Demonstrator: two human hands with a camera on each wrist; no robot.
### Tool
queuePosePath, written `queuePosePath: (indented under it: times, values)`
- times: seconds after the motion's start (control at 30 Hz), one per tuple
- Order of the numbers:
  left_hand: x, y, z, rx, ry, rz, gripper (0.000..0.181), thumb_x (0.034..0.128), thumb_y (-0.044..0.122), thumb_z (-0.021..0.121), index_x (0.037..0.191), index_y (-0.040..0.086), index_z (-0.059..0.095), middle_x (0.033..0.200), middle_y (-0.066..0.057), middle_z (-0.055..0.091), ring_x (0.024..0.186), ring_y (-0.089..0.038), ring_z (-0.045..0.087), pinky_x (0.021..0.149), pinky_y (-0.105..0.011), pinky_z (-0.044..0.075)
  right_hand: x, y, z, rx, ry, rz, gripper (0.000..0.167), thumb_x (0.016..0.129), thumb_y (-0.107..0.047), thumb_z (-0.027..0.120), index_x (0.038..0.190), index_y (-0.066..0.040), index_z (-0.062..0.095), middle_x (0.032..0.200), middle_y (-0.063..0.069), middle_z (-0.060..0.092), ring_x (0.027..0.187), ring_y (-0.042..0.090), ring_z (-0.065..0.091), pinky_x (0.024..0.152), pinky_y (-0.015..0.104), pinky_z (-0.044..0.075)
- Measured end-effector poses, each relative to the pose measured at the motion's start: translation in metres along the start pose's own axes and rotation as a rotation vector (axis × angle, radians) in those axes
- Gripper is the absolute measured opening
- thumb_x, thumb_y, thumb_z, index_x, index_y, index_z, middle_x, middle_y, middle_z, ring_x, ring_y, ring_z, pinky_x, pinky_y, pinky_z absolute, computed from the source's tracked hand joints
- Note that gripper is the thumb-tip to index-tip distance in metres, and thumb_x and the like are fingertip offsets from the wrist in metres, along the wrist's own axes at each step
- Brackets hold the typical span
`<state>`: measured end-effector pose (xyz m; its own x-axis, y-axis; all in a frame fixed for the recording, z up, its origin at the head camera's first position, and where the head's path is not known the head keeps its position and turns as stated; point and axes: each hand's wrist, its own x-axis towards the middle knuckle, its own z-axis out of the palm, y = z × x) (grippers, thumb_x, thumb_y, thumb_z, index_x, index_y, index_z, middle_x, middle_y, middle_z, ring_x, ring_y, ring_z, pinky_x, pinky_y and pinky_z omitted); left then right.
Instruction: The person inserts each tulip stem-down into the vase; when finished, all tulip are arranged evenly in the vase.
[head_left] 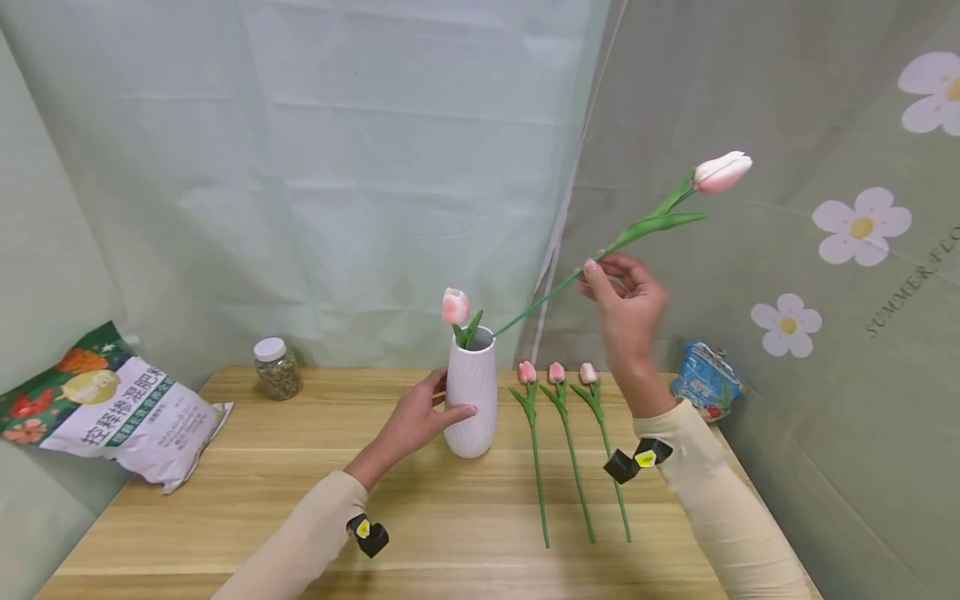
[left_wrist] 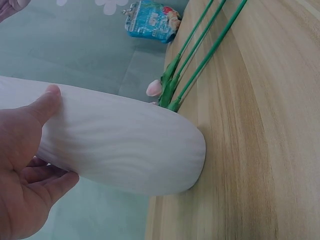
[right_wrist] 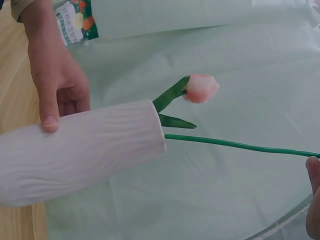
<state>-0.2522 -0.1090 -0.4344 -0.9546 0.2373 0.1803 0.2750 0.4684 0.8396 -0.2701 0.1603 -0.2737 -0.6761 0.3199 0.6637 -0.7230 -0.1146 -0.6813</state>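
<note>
Fingers and thumb of a person's right hand (head_left: 627, 302), right of centre in the frame, pinch the green stem of a pink tulip (head_left: 649, 225) about midway along it. The tulip's long axis runs on a slant: bloom toward the upper right, bare lower end pointing down and left to the mouth of a white ridged vase (head_left: 478, 379) near the centre. That lower end meets the right side of the rim; whether the tip sits just inside cannot be told. The vase stands upright, so stem and vase make a wide angle. The vase lies below and left of the pinching fingers. Nearer to it is the left hand (head_left: 418, 417), gripping its left side, thumb across the front and fingers round the back. One pink tulip (head_left: 455, 307) already stands in the vase, leaning left.

The surface is a pale wood-grain table (head_left: 442, 525). Just right of the vase, three more tulips (head_left: 560, 406) lie side by side, blooms toward the far edge, stems toward the bottom of the frame. Toward the left are a white-lidded jar (head_left: 278, 375) and, at the frame's edge, a green and white printed bag (head_left: 120, 412). A blue pouch (head_left: 705, 379) sits at right. Pale green cloth (head_left: 375, 167) hangs behind; large white flowers (head_left: 862, 227) are printed at the right.
</note>
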Motion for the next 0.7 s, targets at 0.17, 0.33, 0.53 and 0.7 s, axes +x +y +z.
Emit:
queuePosePath:
  times: [0.17,0.33,0.53,0.7]
  values:
    - [-0.001,0.000,0.000,-0.007,-0.003,0.006,0.083,0.0869,0.039,0.082,0.151,0.004,0.043,0.147,-0.017,0.055,0.133,-0.033,0.056,0.110,-0.050,0.050,-0.006,0.006,0.006,-0.019,-0.022,0.014,0.023,0.090,-0.005,0.077,0.101,0.013,0.068,0.088,0.014,0.072,0.072,0.017,0.075,0.071,0.034,0.065]
    - [-0.001,-0.001,0.000,-0.011,-0.002,0.005,0.083,0.0866,0.040,0.082,0.151,0.005,0.044,0.147,-0.016,0.055,0.133,-0.033,0.056,0.110,-0.050,0.050,-0.013,0.015,0.011,-0.025,-0.044,0.046,0.025,0.090,-0.005,0.077,0.101,0.014,0.067,0.088,0.011,0.072,0.072,0.017,0.075,0.072,0.034,0.065]
    - [-0.001,-0.001,0.001,-0.017,0.000,0.010,0.084,0.0863,0.042,0.082,0.151,0.005,0.043,0.147,-0.016,0.055,0.133,-0.033,0.057,0.109,-0.050,0.050,-0.022,0.027,0.014,-0.029,-0.057,0.087,0.023,0.091,-0.005,0.076,0.102,0.014,0.067,0.086,0.004,0.073,0.072,0.015,0.074,0.073,0.034,0.065]
    - [-0.001,-0.001,0.001,-0.007,0.003,0.012,0.084,0.0862,0.041,0.083,0.151,0.004,0.044,0.146,-0.016,0.056,0.132,-0.033,0.057,0.109,-0.050,0.050,-0.028,0.034,0.017,-0.025,-0.061,0.119,0.017,0.091,-0.001,0.075,0.100,0.011,0.067,0.087,0.005,0.072,0.073,0.019,0.075,0.072,0.033,0.065]
